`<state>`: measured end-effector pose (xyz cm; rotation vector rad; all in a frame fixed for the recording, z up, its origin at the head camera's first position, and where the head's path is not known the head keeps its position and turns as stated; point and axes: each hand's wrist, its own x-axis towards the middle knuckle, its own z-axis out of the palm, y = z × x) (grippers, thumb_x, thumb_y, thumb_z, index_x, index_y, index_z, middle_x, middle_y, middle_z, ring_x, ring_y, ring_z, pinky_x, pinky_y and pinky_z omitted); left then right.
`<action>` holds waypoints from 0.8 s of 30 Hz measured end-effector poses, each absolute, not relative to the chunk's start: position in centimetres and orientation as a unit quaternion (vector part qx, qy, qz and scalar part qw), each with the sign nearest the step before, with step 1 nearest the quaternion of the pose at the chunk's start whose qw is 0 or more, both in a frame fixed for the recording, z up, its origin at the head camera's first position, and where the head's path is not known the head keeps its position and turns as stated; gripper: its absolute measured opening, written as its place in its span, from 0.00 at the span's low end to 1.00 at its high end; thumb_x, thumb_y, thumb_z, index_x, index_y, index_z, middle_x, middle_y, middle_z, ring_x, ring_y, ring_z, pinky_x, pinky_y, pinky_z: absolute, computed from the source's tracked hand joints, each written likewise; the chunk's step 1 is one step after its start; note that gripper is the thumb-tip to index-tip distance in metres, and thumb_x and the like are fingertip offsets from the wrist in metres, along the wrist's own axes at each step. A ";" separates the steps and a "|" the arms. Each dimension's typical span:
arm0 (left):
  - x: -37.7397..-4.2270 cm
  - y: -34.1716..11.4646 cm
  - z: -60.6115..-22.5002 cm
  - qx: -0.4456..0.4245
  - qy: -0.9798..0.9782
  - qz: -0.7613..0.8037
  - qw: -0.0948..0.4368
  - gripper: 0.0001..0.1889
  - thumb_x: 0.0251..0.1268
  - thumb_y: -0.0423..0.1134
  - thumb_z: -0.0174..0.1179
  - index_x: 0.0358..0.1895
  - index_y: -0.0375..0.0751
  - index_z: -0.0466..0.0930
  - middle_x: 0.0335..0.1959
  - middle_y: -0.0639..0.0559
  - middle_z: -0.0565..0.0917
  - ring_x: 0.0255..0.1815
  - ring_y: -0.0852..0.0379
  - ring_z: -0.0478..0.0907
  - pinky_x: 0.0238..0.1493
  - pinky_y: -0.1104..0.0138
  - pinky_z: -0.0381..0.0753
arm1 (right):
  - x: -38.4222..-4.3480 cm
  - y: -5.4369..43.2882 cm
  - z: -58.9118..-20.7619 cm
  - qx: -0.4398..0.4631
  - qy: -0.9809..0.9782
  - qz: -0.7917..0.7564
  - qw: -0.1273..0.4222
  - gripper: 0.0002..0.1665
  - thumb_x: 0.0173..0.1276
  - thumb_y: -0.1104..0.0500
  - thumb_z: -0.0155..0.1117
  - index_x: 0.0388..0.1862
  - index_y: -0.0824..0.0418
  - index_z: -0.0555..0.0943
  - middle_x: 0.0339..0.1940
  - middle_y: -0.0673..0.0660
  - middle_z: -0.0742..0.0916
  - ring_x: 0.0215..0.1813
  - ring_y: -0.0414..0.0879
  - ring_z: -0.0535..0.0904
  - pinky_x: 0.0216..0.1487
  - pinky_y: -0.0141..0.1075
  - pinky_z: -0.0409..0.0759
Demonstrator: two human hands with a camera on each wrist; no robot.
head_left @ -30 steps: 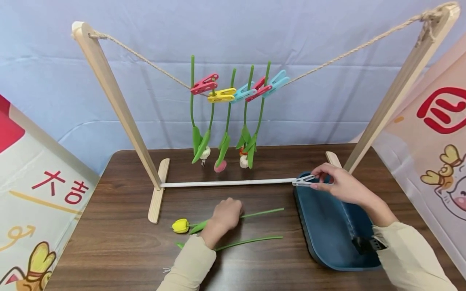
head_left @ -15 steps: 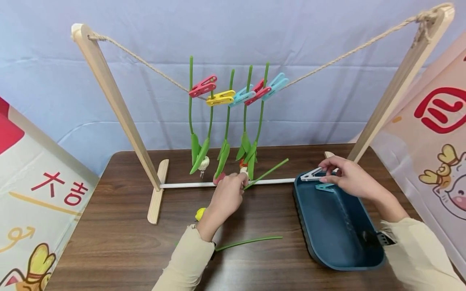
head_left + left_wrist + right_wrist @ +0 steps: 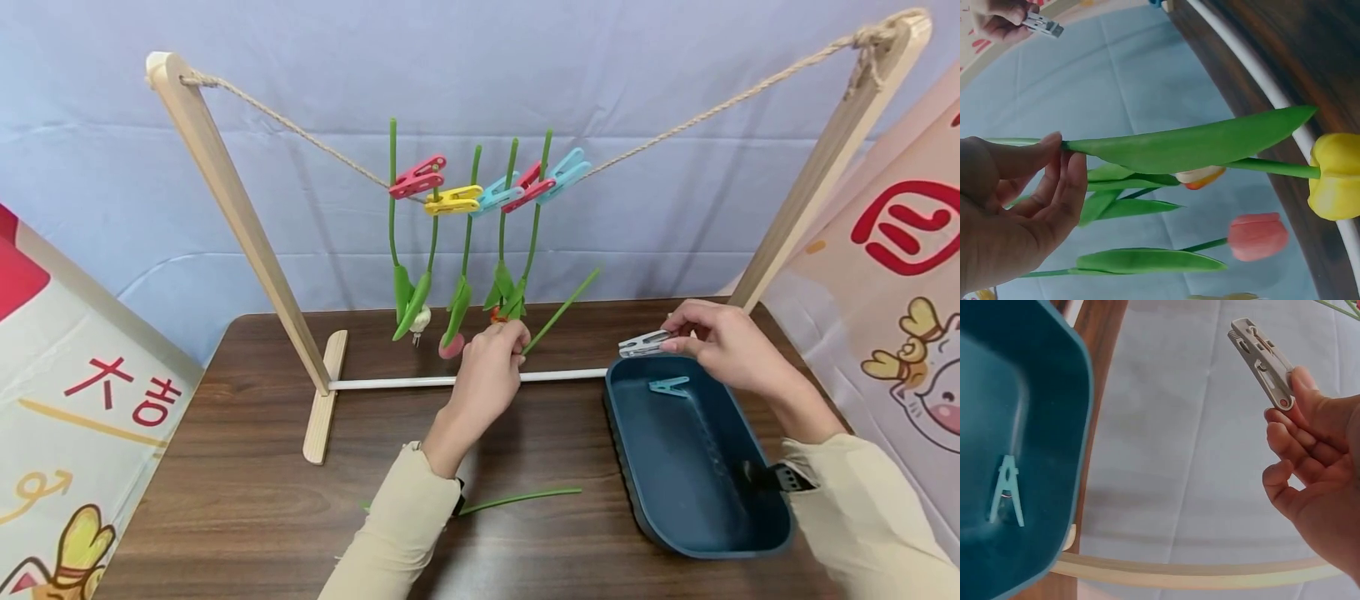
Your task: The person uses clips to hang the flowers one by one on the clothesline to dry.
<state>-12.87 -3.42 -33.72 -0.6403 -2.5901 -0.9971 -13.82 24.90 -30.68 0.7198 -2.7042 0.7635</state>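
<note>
My left hand (image 3: 486, 371) pinches the stem of an artificial yellow tulip (image 3: 1335, 177) between thumb and fingers, just beside its long leaf (image 3: 1197, 140). In the head view the tulip's green stem (image 3: 562, 310) sticks out up and right of that hand, and its flower is hidden. Above the far end of the blue basin, my right hand (image 3: 723, 346) pinches a light grey clothespin (image 3: 1263, 362) at one end. Several tulips, one of them pink (image 3: 1259, 236), hang flower-down from a rope (image 3: 720, 115), held by red (image 3: 418, 177), yellow (image 3: 453, 200) and light blue clothespins (image 3: 564, 175).
A light blue clothespin (image 3: 670, 386) lies in the blue basin (image 3: 624, 467) on the right of the table. Another green stem (image 3: 525, 498) lies on the tabletop near the left sleeve. The rope's wooden posts (image 3: 225, 183) stand on both sides, joined low down by a white rod (image 3: 390, 383).
My left hand has picked up the yellow tulip from the table and carried it up toward the hanging ones. The right hand has moved slightly up and right with its clothespin.
</note>
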 end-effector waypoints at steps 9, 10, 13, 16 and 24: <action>-13.5 -2.6 -32.4 -0.216 -0.895 -0.356 0.161 0.08 0.53 0.22 0.59 0.33 0.37 0.76 0.27 0.50 0.77 0.31 0.54 0.76 0.33 0.62 0.75 | -14.3 24.6 -29.0 0.253 -0.918 0.273 0.136 0.10 0.48 0.72 0.70 0.25 0.61 0.80 0.22 0.49 0.80 0.20 0.35 0.70 0.21 0.24 0.66; -13.5 -2.5 -32.2 -0.216 -0.894 -0.355 0.164 0.08 0.53 0.22 0.59 0.33 0.37 0.76 0.27 0.50 0.77 0.31 0.54 0.76 0.33 0.62 0.75 | -14.4 24.5 -28.8 0.254 -0.917 0.274 0.140 0.10 0.48 0.73 0.70 0.24 0.61 0.80 0.22 0.49 0.80 0.20 0.35 0.70 0.21 0.24 0.66; -13.7 -2.3 -31.6 -0.216 -0.893 -0.357 0.169 0.07 0.54 0.23 0.59 0.33 0.37 0.76 0.28 0.50 0.77 0.31 0.53 0.76 0.34 0.61 0.75 | -14.7 24.4 -28.2 0.257 -0.914 0.275 0.151 0.10 0.48 0.73 0.70 0.23 0.60 0.80 0.21 0.49 0.80 0.20 0.35 0.69 0.21 0.24 0.66; -13.7 -2.1 -31.0 -0.214 -0.893 -0.359 0.165 0.06 0.56 0.24 0.59 0.35 0.36 0.76 0.30 0.48 0.78 0.33 0.53 0.77 0.36 0.61 0.75 | -14.9 24.1 -27.5 0.259 -0.913 0.273 0.158 0.10 0.48 0.73 0.69 0.22 0.60 0.80 0.20 0.49 0.79 0.19 0.35 0.68 0.21 0.24 0.65; -14.2 -1.5 -29.8 -0.206 -0.896 -0.357 0.165 0.06 0.56 0.25 0.58 0.36 0.35 0.76 0.31 0.48 0.79 0.34 0.53 0.77 0.36 0.61 0.75 | -15.6 23.0 -24.5 0.260 -0.915 0.257 0.168 0.09 0.50 0.72 0.69 0.22 0.60 0.79 0.21 0.50 0.79 0.21 0.37 0.66 0.22 0.26 0.62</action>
